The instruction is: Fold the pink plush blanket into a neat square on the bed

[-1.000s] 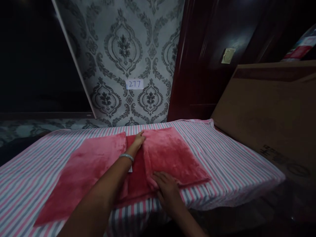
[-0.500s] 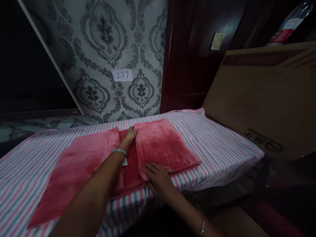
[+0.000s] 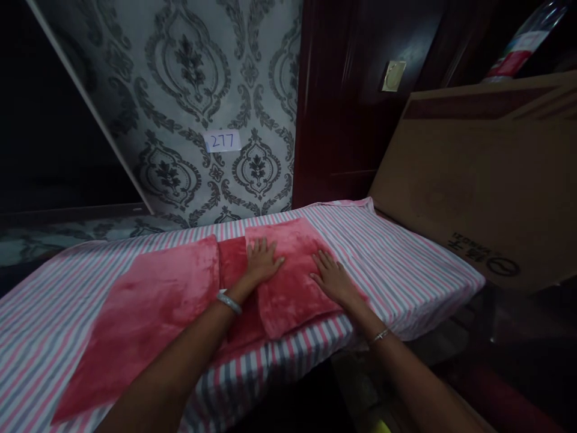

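Note:
A red plush cloth (image 3: 144,313) lies spread on a surface covered with a pink, grey and white striped sheet (image 3: 396,258). Its right part is folded over into a thicker panel (image 3: 293,282). My left hand (image 3: 261,261) lies flat on the left side of that folded panel, fingers spread, a bracelet on the wrist. My right hand (image 3: 331,278) lies flat on the panel's right side, fingers stretched out. Both hands press on the cloth and hold nothing.
A large brown cardboard box (image 3: 487,180) stands at the right against the striped sheet. Behind is patterned grey wallpaper with a paper label reading 277 (image 3: 222,141), and a dark red wooden door (image 3: 356,102). A dark gap lies below the near edge.
My left hand moved from the fold's inner edge onto the panel's top. My right hand left the near corner and now lies flat on the panel's right side.

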### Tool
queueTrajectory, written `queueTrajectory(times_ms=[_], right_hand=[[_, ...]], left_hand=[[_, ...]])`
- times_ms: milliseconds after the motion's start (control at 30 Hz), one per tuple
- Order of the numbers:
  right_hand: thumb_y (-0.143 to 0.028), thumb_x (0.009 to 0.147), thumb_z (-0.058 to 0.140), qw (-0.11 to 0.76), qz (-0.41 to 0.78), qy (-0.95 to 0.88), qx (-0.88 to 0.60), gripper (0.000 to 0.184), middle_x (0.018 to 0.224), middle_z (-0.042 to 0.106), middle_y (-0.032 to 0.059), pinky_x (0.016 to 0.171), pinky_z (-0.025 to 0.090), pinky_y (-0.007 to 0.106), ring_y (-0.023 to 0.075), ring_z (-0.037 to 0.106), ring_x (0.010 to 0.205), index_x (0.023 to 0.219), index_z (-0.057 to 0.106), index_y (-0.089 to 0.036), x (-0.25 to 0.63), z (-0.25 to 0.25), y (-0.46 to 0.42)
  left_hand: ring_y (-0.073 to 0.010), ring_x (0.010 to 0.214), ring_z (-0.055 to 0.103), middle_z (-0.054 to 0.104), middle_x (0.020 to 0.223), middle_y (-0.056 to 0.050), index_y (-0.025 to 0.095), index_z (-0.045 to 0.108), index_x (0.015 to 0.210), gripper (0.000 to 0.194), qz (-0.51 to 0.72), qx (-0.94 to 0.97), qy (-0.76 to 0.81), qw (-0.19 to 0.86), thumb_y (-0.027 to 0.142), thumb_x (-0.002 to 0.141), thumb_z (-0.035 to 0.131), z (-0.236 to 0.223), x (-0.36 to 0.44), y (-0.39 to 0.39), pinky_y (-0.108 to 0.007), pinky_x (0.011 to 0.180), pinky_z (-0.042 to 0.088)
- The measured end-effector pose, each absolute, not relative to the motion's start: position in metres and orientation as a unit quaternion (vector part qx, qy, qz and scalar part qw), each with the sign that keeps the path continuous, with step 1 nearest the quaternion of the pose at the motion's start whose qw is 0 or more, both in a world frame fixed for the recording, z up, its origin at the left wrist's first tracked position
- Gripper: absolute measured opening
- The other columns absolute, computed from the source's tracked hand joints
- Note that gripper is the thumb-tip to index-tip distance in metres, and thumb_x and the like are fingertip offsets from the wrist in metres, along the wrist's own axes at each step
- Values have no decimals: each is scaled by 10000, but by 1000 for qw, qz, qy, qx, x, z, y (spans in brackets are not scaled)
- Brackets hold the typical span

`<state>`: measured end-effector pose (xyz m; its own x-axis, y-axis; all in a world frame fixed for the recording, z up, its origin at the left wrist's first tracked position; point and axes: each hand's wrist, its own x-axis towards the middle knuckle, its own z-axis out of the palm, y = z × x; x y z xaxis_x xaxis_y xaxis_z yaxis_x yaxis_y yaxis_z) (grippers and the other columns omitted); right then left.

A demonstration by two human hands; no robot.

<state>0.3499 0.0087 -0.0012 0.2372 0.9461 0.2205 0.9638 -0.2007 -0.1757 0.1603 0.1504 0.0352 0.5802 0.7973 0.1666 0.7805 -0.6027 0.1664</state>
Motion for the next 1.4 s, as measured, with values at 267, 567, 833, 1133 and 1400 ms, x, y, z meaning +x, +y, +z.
queueTrajectory(times_ms=[267,567,833,1133,1400], right_hand=[[-488,1031,353,117,-12,-617,-778,631,1658,212,129,1199,245,511,254,163,1539,1576,315,-173,354,-14,4],[-353,1029,381,153,-9,-595,-789,538,1593,371,166,1158,310,499,288,313,1483,1532,405,-161,354,26,38],[-421,1045,331,143,-11,-601,-786,571,1663,224,102,1190,224,532,267,174,1533,1577,311,-213,359,27,104],[-438,1043,296,106,66,-591,-797,565,1637,298,104,1149,301,561,287,253,1510,1555,363,-208,379,19,120],[-461,1053,261,135,36,-608,-781,560,1657,260,72,1187,209,563,279,151,1536,1560,350,-241,372,35,175]], left_hand=[[-407,1513,219,275,1634,-196,190,380,1548,687,113,896,430,-8,546,963,439,11,153,145,-610,1203,168],[-415,1506,234,287,1627,-206,181,399,1538,674,114,895,431,-20,533,965,439,13,152,142,-605,1197,192],[-386,1511,241,304,1625,-193,194,389,1543,684,109,892,439,-22,548,959,440,13,151,141,-581,1208,190],[-371,1384,455,508,1495,-180,201,541,1428,577,93,897,430,34,496,935,488,35,153,154,-532,1146,330],[-350,1514,238,349,1599,-210,114,369,1531,697,105,887,450,9,511,962,428,48,164,215,-547,1211,187]])
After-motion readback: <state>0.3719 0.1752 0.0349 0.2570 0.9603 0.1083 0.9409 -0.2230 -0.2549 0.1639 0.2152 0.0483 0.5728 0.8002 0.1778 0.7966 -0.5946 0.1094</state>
